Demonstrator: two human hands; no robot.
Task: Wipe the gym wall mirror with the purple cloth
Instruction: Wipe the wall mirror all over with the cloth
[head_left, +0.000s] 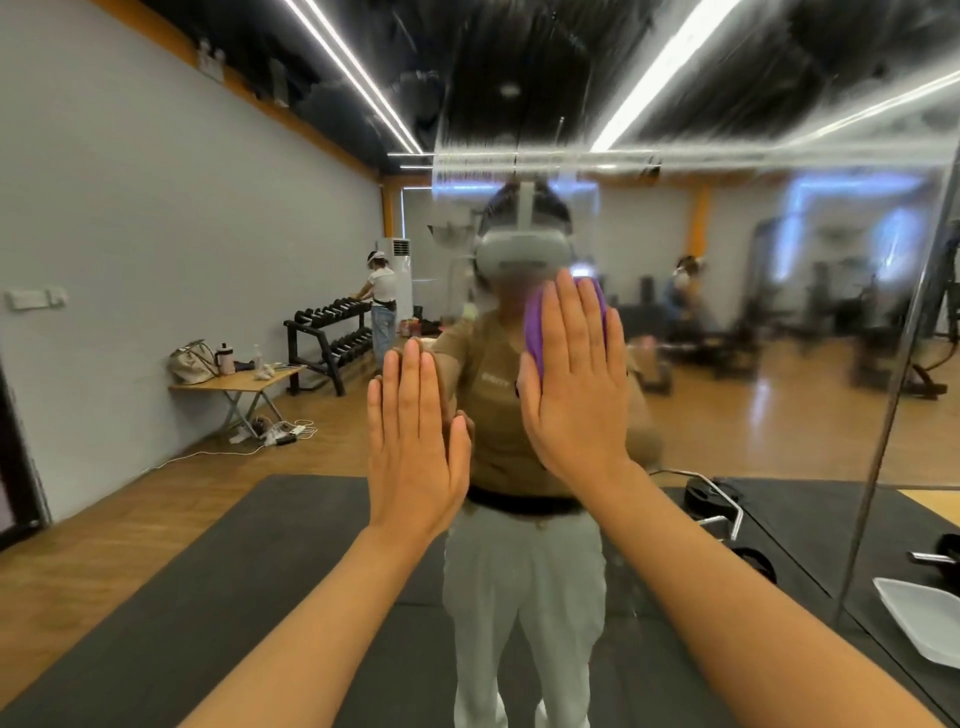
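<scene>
head view shows the right hand (574, 379) pressing the folded purple cloth (535, 332) flat-fingered against the large streaky glass wall mirror (753, 322) mid-pane, left hand (415, 441) spread bare beside it; overlapping firm strokes toward the hazy upper edge should clear the streaks.

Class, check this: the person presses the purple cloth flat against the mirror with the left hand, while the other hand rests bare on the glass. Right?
Not quite. The head view shows the right hand pressing the purple cloth against the mirror; the left hand is the bare one.
</scene>
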